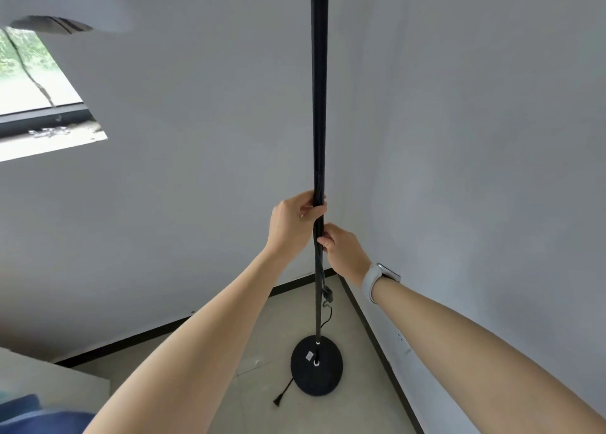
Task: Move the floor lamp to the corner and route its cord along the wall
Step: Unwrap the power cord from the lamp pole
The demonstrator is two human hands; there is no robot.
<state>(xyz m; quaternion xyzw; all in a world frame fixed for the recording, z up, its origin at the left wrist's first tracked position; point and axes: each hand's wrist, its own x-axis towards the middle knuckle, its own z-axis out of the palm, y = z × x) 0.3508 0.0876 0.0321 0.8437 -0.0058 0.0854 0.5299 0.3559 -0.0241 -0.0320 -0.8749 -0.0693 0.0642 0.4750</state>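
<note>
**Both hands on the lamp pole in the corner**

The tall black metal floor lamp stands upright with its round black base on the pale floor, near the corner where two grey walls meet. The left hand grips the pole; just below it, the right hand holds pole and thin black cord together. The plug lies beside the base. A small white label on the base is too small to read. A white wristwatch circles the right wrist.

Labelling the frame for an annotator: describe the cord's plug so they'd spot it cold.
Find the corner where the two grey walls meet, then the black round lamp base on the beige floor there. The small black plug lies loose on the floor left of the base, at the end of a short black cord, not in any socket.
</note>
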